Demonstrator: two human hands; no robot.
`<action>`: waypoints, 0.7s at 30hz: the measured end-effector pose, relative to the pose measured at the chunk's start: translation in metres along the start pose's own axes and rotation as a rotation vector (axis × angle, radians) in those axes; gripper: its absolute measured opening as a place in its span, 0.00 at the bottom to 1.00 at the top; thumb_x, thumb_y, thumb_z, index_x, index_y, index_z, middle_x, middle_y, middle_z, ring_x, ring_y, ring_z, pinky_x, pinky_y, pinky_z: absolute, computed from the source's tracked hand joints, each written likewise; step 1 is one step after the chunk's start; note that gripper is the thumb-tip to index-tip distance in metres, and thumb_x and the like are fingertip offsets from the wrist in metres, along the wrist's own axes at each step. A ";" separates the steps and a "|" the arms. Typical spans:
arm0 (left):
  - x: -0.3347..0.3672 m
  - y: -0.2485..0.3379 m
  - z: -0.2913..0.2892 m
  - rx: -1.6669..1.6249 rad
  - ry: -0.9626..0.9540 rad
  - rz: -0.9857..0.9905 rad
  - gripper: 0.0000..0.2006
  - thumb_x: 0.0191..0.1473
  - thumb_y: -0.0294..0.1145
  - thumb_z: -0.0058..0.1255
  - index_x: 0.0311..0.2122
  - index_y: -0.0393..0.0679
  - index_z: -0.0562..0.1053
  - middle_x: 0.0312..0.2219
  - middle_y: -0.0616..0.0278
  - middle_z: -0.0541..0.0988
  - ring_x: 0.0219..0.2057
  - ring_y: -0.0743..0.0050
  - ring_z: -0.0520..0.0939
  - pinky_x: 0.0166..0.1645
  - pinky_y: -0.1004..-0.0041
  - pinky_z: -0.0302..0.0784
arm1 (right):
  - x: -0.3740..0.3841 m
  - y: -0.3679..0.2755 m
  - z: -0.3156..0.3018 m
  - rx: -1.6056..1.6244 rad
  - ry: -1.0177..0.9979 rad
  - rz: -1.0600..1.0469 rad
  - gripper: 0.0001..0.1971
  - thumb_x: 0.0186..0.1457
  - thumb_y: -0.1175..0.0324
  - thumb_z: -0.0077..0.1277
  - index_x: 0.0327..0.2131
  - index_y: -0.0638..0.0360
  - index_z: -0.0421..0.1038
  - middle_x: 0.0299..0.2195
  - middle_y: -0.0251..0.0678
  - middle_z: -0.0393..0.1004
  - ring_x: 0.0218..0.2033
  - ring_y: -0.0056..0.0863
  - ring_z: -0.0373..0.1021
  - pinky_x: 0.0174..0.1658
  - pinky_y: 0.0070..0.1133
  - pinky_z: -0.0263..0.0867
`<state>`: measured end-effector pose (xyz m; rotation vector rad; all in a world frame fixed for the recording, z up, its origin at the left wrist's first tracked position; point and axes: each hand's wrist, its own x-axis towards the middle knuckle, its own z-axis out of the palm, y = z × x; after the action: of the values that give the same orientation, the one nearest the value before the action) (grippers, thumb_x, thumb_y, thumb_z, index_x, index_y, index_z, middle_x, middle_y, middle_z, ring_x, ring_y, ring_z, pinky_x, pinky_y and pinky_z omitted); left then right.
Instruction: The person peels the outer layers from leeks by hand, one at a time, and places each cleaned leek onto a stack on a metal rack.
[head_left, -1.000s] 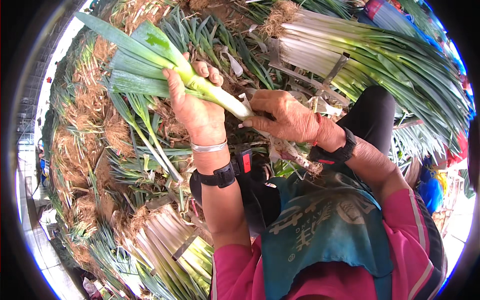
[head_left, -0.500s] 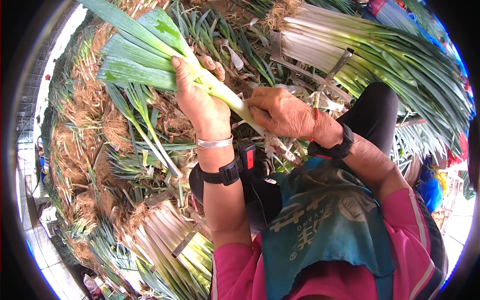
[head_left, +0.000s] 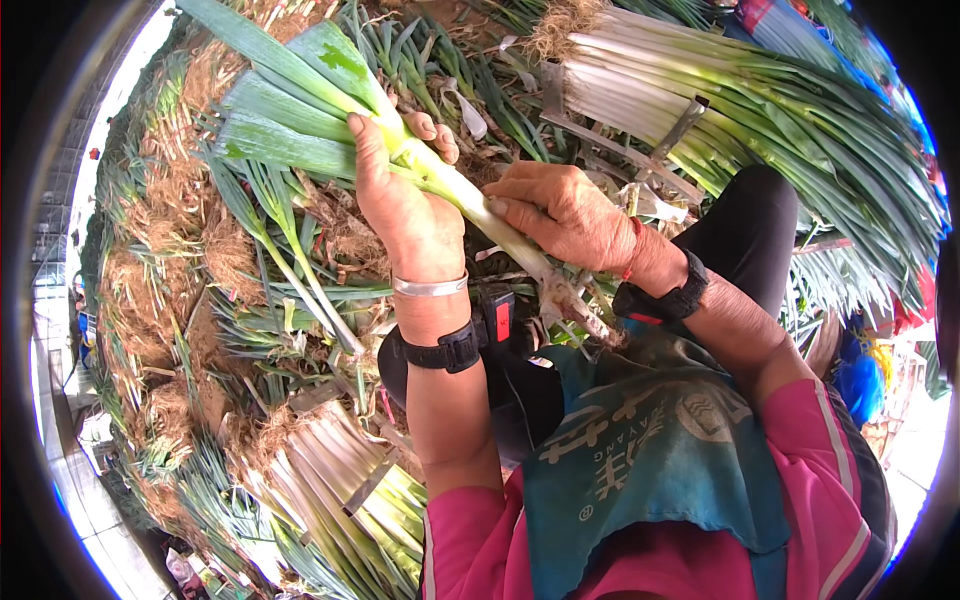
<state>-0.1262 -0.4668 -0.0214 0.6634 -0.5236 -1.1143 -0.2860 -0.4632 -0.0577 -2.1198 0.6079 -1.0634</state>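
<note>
Your left hand [head_left: 415, 225] is wrapped round the leek [head_left: 455, 190] just below its spreading leaves, thumb on one side and fingers on the other. Your right hand [head_left: 565, 215] has its fingers curled together against the white stalk; whether they pinch a loose layer, you can't tell from here. The leek slants down before you, its root end close to your teal apron [head_left: 650, 450]. A hard tug from the right could twist it out of your left hand or tear good stalk, and letting the roots sag could smear dirt on the apron. Beyond the leek and to its right, a big leek bundle [head_left: 700, 90] lies in a metal rack [head_left: 675, 130]; left of it spread heaps of rooty leeks [head_left: 150, 290] over littered ground, with pale floor tiles [head_left: 105, 530] farther left.
</note>
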 end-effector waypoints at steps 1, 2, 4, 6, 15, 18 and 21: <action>-0.001 0.001 -0.001 -0.001 -0.005 -0.002 0.23 0.58 0.54 0.41 0.43 0.42 0.66 0.23 0.63 0.67 0.26 0.69 0.68 0.31 0.72 0.63 | 0.001 -0.001 0.000 0.002 -0.002 0.000 0.11 0.54 0.68 0.50 0.36 0.68 0.73 0.28 0.46 0.72 0.31 0.42 0.71 0.35 0.30 0.68; -0.001 0.001 -0.002 -0.002 -0.010 -0.005 0.22 0.58 0.54 0.40 0.43 0.42 0.66 0.23 0.63 0.67 0.26 0.69 0.68 0.31 0.72 0.63 | 0.002 -0.003 -0.001 -0.011 -0.018 0.009 0.10 0.52 0.70 0.50 0.35 0.67 0.74 0.28 0.46 0.72 0.30 0.41 0.71 0.35 0.29 0.68; -0.001 0.001 -0.004 0.005 -0.022 0.002 0.22 0.59 0.54 0.40 0.43 0.42 0.66 0.23 0.63 0.67 0.26 0.68 0.68 0.30 0.71 0.63 | 0.004 -0.006 -0.002 -0.026 -0.035 0.020 0.09 0.50 0.71 0.50 0.34 0.67 0.74 0.27 0.46 0.73 0.30 0.41 0.71 0.35 0.29 0.68; -0.002 0.001 -0.005 0.008 -0.036 0.007 0.22 0.59 0.53 0.40 0.43 0.42 0.66 0.23 0.63 0.67 0.26 0.68 0.68 0.30 0.71 0.63 | 0.006 -0.009 -0.001 -0.063 -0.040 0.086 0.08 0.47 0.73 0.50 0.31 0.66 0.75 0.26 0.45 0.74 0.29 0.40 0.71 0.34 0.28 0.68; -0.006 0.007 -0.005 0.016 -0.077 -0.010 0.25 0.57 0.56 0.41 0.42 0.41 0.66 0.23 0.62 0.66 0.26 0.67 0.67 0.30 0.71 0.63 | 0.005 -0.009 0.001 -0.133 -0.028 0.104 0.08 0.51 0.73 0.47 0.33 0.64 0.74 0.25 0.39 0.73 0.26 0.28 0.71 0.31 0.23 0.68; 0.000 0.012 -0.016 -0.172 -0.182 -0.099 0.30 0.52 0.63 0.43 0.37 0.40 0.67 0.21 0.63 0.65 0.25 0.66 0.65 0.31 0.71 0.63 | 0.001 -0.011 0.001 0.091 -0.037 0.460 0.09 0.57 0.69 0.44 0.33 0.63 0.73 0.23 0.34 0.72 0.24 0.21 0.70 0.29 0.20 0.67; 0.005 0.023 -0.025 -0.359 -0.362 -0.116 0.30 0.53 0.63 0.40 0.35 0.39 0.69 0.19 0.64 0.65 0.23 0.68 0.63 0.30 0.70 0.61 | -0.004 0.007 -0.013 0.625 0.028 0.824 0.12 0.60 0.64 0.42 0.35 0.62 0.71 0.23 0.30 0.70 0.24 0.17 0.68 0.27 0.17 0.66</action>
<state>-0.0923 -0.4589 -0.0221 0.1792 -0.5775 -1.4071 -0.2991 -0.4699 -0.0594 -1.1352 0.9066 -0.6732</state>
